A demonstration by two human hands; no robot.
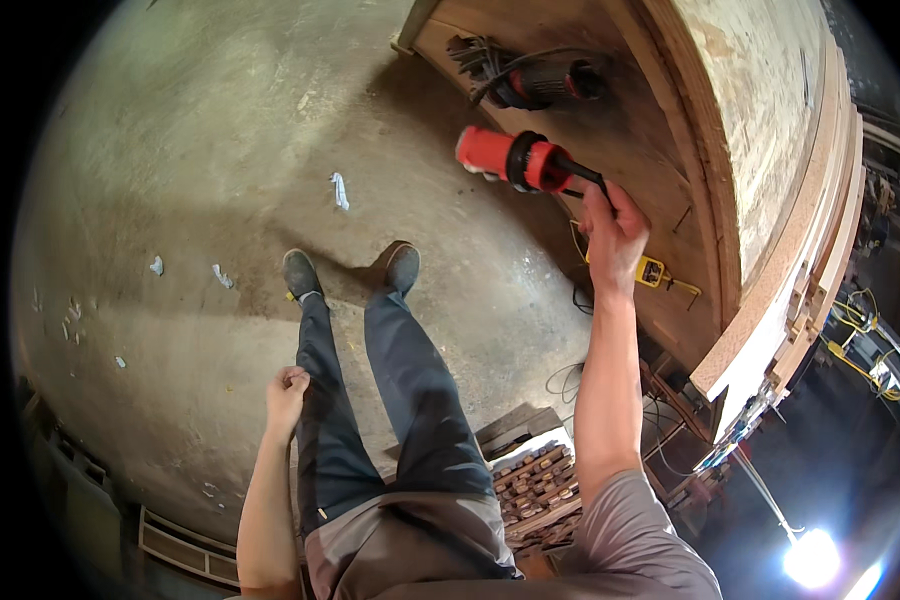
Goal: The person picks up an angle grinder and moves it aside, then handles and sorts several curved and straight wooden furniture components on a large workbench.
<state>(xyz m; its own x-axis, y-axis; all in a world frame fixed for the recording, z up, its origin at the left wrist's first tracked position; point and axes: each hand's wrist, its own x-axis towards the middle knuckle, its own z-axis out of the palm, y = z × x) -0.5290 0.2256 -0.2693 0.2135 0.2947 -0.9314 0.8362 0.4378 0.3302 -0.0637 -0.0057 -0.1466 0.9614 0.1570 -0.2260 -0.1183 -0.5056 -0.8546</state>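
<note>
While the left hand (287, 400) hangs low, fingers curled closed, seemingly empty, the red tool (495, 152) juts out near a corded tool (545, 85) on the wooden shelf (630, 135), its black handle (582, 172) gripped by the right hand (615, 238); held one-ended, it could tip and drop.

Red tool (490, 151) slightly blurred, left arm (267, 520) cut off below, pale scraps (222, 277) too small to identify
</note>
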